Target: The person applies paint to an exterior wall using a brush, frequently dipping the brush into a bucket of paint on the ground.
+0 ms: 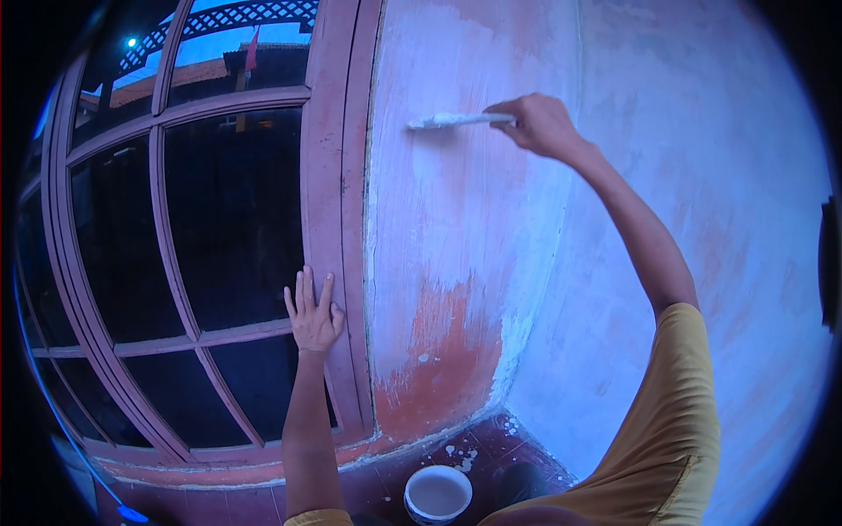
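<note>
My right hand (542, 124) is closed around the handle of a paintbrush (465, 120), held nearly level high on the wall. White paint coats the brush, and its bristle end meets the narrow wall section (456, 210) beside the window. That section is streaked white above, while a reddish-orange patch (434, 359) shows low down. My left hand (314, 317) rests flat with fingers spread on the brownish-pink window frame (338, 219). Below, on the floor, stands a round bucket (438, 493) holding whitish paint.
Dark glass panes (232, 210) fill the window at left. The adjoining wall (667, 114) on the right is whitish with faint orange patches. White paint drips spot the dark red tiled floor (491, 438) near the corner. A blue cord (53, 399) runs down the far left.
</note>
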Demonstrator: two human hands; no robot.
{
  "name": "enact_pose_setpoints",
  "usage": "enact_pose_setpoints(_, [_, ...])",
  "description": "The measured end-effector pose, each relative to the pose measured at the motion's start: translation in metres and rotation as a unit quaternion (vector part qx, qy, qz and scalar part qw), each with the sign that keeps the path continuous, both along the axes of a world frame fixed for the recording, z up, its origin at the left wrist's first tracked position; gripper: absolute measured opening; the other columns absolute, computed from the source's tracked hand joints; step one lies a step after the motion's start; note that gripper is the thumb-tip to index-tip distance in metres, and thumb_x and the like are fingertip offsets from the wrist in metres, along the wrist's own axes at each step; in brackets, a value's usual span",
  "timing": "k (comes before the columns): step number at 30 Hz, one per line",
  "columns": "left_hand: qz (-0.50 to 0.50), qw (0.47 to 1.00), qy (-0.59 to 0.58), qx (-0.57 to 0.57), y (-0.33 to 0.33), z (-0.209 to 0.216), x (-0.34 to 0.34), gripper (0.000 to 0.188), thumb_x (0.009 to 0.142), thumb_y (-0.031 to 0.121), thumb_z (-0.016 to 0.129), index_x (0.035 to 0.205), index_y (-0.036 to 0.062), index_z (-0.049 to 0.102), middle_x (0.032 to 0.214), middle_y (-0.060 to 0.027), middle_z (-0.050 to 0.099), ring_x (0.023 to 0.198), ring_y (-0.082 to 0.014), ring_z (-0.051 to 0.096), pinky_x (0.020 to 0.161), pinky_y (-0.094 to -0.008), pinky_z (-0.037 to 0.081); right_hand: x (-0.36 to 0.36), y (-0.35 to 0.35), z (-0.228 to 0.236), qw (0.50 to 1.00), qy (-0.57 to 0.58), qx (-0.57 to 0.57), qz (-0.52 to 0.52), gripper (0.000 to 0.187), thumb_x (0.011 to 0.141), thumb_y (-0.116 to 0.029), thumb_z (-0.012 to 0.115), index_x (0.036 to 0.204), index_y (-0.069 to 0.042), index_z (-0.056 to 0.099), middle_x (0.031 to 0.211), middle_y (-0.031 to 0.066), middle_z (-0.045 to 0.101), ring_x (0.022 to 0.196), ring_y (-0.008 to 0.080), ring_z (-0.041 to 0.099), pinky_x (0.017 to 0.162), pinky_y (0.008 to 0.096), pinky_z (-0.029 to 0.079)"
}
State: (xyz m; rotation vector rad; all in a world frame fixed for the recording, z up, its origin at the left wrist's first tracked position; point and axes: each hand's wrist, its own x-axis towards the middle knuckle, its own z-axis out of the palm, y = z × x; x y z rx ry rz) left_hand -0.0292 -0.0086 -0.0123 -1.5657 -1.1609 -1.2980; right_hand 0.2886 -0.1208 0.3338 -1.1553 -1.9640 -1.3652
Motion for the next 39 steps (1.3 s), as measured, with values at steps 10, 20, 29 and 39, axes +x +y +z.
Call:
enact_pose_setpoints(10, [-0.015, 1.0, 0.007, -0.011, 0.003, 0.005, 0.012, 0.054, 0.077, 0.02, 0.045, 0.131, 0.0164, 0.046, 0.145, -0.0144, 0.027, 0.135, -0.0296, 0.025, 0.109, -0.0536, 0.015, 0.002, 0.05, 0.101, 0.969, 0.127, 0.208, 0.025, 0.02, 0.077, -0.018, 0.059, 0.093, -0.015, 0.071, 0.083, 0.0166, 0.066, 0.078, 0.0355, 0.063, 0.069, 0.0449, 0.05])
enact_pose_setpoints(20, [-0.009, 1.0, -0.002, -0.015, 0.0, 0.003, -0.001, 0.052, 0.078, 0.02, 0.045, 0.13, 0.0186, 0.047, 0.145, -0.0135, 0.027, 0.135, -0.0283, 0.025, 0.11, -0.0525, 0.015, -0.027, 0.004, 0.069, 0.984, 0.012, 0.172, 0.036, 0.022, 0.077, -0.02, 0.063, 0.095, -0.008, 0.068, 0.081, 0.0144, 0.066, 0.076, 0.0328, 0.064, 0.066, 0.0414, 0.051])
enact_pose_setpoints(29, [-0.011, 1.0, -0.003, -0.018, 0.005, 0.0, 0.004, 0.051, 0.08, 0.021, 0.045, 0.13, 0.0196, 0.048, 0.146, -0.0136, 0.026, 0.135, -0.0282, 0.026, 0.109, -0.0518, 0.016, -0.062, 0.055, 0.055, 0.983, 0.062, 0.167, 0.051, 0.018, 0.077, -0.017, 0.063, 0.081, -0.001, 0.068, 0.08, 0.018, 0.066, 0.077, 0.032, 0.065, 0.067, 0.0425, 0.049])
enact_pose_setpoints(39, [-0.004, 1.0, -0.004, -0.002, 0.004, 0.001, 0.001, 0.05, 0.082, 0.021, 0.044, 0.131, 0.0209, 0.048, 0.145, -0.0121, 0.029, 0.134, -0.0275, 0.028, 0.109, -0.0526, 0.017, -0.041, -0.002, -0.06, 0.981, -0.058, -0.183, -0.002, 0.023, 0.074, -0.02, 0.068, 0.094, -0.009, 0.071, 0.079, 0.0147, 0.066, 0.076, 0.0307, 0.064, 0.068, 0.0403, 0.05])
